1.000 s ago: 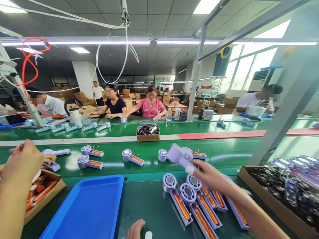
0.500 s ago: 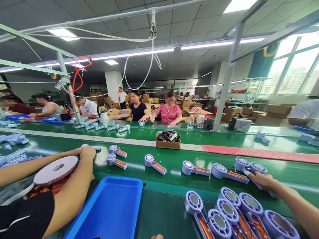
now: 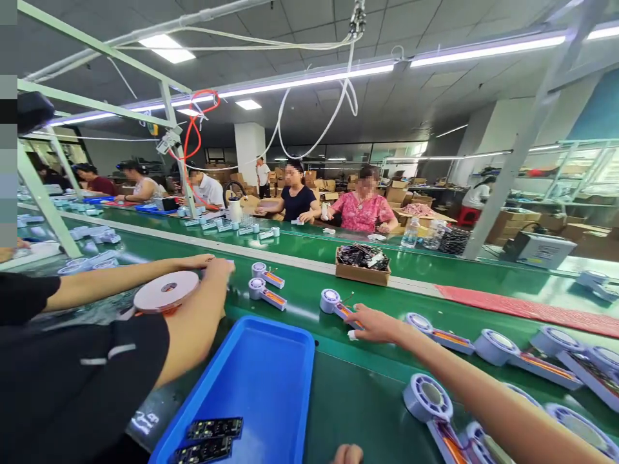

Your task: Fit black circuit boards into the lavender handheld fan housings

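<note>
My right hand point(image 3: 374, 323) reaches across from the right over a lilac handheld fan point(image 3: 331, 300) lying on the green belt. Its fingers are apart at the fan's handle; a white cover is on one fingertip. Whether they touch the handle is unclear. At the bottom edge only a bit of my left hand point(image 3: 348, 454) shows, its fingers mostly out of frame. Beside it is a blue tray point(image 3: 309, 386) with black circuit boards point(image 3: 215, 428) in its near end. More open-handled fans point(image 3: 428, 397) with orange inside lie at the right, partly behind my right forearm.
At left, a co-worker's arms point(image 3: 193, 335) extend over the belt around a white tape roll point(image 3: 167, 291). Two fans point(image 3: 267, 294) lie near that person's hands. A cardboard box point(image 3: 362, 274) of black parts stands on the divider. People sit across the line.
My right hand has left the fans at the far right and moved left to a single fan. The view has turned, bringing circuit boards in the tray into sight.
</note>
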